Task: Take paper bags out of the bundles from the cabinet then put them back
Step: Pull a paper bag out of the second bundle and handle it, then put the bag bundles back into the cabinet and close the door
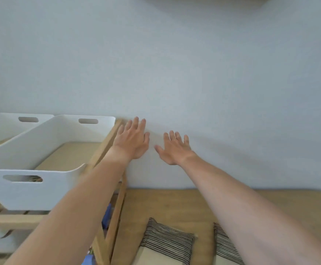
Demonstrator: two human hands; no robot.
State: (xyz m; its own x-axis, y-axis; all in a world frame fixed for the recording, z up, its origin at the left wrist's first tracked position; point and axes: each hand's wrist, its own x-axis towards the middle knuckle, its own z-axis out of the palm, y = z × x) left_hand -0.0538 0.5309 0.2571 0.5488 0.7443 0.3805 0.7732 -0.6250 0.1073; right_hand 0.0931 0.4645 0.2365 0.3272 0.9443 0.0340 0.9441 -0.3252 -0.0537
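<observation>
A pale blue-grey wall (pixel 194 64) filled most of the view, with a strip of wooden floor (pixel 175 205) seen along its foot. At the left a light wooden shelf rack (pixel 115 217) was placed against the wall, and two white plastic bins were carried on its top level. The nearer bin (pixel 41 190) was the larger in view, a slot handle being cut into its near wall and another into its far wall; tan sheets, possibly paper bags (pixel 66 155), were seen lying flat inside it, though what they were could not be told for certain. The farther bin (pixel 6 123) was set just beside it at the far left, mostly hidden. Blue items on a lower level of the rack were too blurred to be identified. On the floor near the bottom edge, two cushions with black-and-white striped ends (pixel 167 240) were laid side by side.

Both bare forearms were stretched forward. The left hand (pixel 132 139) was held flat with the fingers spread wide, above the rack's far right corner, nothing being grasped. The right hand (pixel 175 148) was likewise spread flat and empty, just beside the left, in front of the wall.
</observation>
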